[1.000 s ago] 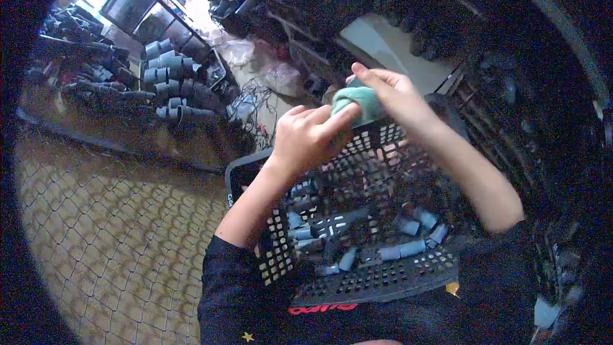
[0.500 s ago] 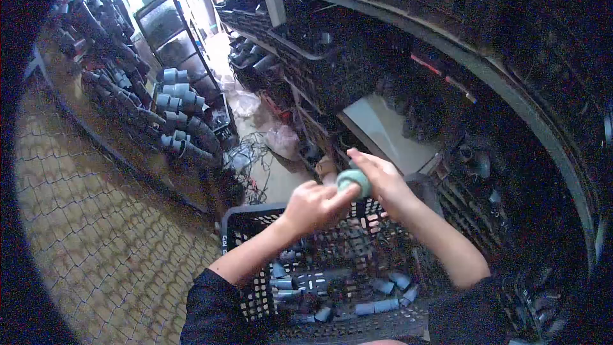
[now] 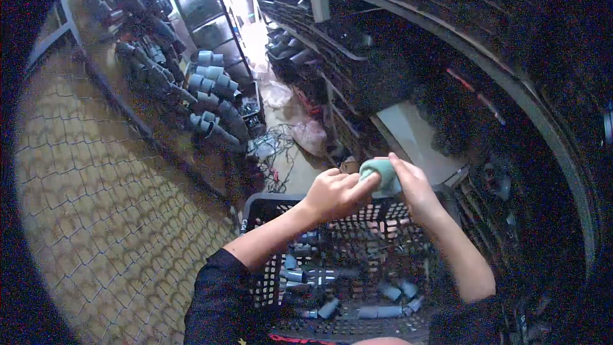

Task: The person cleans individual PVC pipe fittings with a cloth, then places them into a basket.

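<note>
Over the far rim of a black basket, my two hands meet around a pale green, cloth-like roll [image 3: 380,168]. My left hand [image 3: 338,193] is closed, its index finger pushed against the roll's near opening. On the other side, my right hand [image 3: 415,186] wraps the roll with fingers pressed together and the thumb side up. A paler edge shows under the roll between the hands; I cannot tell what it belongs to. Below, the black plastic basket [image 3: 254,202] holds several short grey pipe fittings [image 3: 381,312] on its floor.
Wire mesh [image 3: 108,217] stands along the left. Stacked grey pipe fittings [image 3: 214,80] fill the shelf behind it. Plastic bags [image 3: 309,135] and tangled cords [image 3: 278,147] lie on the aisle floor ahead. Dark shelving [image 3: 440,9] curves along the right, with a white panel [image 3: 405,131] beneath.
The view has shifted, so the shelves and basket sit further right and the far shelves higher. The green roll has turned, showing more of its side, still between both hands.
</note>
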`<state>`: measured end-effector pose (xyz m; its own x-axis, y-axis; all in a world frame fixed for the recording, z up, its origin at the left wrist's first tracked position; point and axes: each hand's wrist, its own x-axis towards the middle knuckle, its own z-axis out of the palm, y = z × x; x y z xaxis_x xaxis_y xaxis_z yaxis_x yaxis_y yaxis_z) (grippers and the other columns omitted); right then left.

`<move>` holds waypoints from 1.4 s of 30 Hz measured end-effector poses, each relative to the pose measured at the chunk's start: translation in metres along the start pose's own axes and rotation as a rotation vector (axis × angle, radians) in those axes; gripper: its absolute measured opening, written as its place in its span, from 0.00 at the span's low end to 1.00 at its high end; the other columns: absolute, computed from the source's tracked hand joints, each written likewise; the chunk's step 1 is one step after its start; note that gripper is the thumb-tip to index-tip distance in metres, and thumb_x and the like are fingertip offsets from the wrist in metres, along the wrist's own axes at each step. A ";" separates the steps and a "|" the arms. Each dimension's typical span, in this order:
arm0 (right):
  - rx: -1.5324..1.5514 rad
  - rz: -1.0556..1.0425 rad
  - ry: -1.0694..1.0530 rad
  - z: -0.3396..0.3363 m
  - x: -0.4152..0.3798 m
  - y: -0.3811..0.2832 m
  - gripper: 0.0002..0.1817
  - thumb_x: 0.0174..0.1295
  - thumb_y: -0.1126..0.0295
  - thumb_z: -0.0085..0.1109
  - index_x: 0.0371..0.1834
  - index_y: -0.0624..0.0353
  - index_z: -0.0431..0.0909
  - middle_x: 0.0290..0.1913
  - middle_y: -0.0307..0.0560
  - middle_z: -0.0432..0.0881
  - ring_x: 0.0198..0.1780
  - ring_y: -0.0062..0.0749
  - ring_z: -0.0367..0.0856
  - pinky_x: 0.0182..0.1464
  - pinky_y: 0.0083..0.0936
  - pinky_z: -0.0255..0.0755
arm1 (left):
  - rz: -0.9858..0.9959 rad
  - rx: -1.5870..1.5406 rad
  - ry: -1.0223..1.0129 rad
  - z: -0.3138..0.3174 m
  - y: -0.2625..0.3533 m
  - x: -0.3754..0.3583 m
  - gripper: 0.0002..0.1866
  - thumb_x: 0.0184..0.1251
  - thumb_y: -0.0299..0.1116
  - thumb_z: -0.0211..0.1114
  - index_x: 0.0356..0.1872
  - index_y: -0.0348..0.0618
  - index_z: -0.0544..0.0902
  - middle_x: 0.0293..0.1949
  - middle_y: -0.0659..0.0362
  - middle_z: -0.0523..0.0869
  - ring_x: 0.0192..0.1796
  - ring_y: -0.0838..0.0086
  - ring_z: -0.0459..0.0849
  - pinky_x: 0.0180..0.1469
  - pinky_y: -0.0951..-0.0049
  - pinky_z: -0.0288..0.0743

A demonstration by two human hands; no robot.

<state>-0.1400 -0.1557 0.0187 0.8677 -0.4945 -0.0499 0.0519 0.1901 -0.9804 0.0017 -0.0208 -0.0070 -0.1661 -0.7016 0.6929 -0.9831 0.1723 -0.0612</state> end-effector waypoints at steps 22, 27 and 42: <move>0.009 0.028 0.125 -0.002 0.005 0.014 0.20 0.72 0.54 0.51 0.46 0.62 0.80 0.40 0.38 0.83 0.40 0.17 0.78 0.46 0.18 0.71 | -0.123 -0.038 -0.028 -0.005 -0.006 0.003 0.21 0.51 0.37 0.69 0.49 0.52 0.79 0.23 0.66 0.80 0.21 0.73 0.80 0.25 0.70 0.73; 0.101 0.014 0.136 0.001 0.003 0.003 0.20 0.70 0.53 0.55 0.46 0.61 0.81 0.39 0.36 0.83 0.38 0.16 0.79 0.41 0.16 0.72 | -0.034 -0.090 -0.045 -0.005 0.005 0.000 0.23 0.51 0.37 0.67 0.52 0.54 0.78 0.24 0.66 0.81 0.23 0.73 0.82 0.27 0.70 0.74; 0.177 0.060 0.114 0.005 -0.004 -0.011 0.19 0.68 0.53 0.57 0.46 0.59 0.81 0.38 0.38 0.84 0.37 0.19 0.82 0.41 0.21 0.78 | -0.092 0.014 0.062 -0.011 -0.001 0.008 0.19 0.50 0.35 0.68 0.47 0.55 0.80 0.23 0.67 0.78 0.21 0.74 0.79 0.23 0.71 0.71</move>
<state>-0.1417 -0.1517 0.0310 0.8111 -0.5684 -0.1382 0.0966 0.3632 -0.9267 0.0025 -0.0189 0.0062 -0.0700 -0.6702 0.7389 -0.9951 0.0986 -0.0049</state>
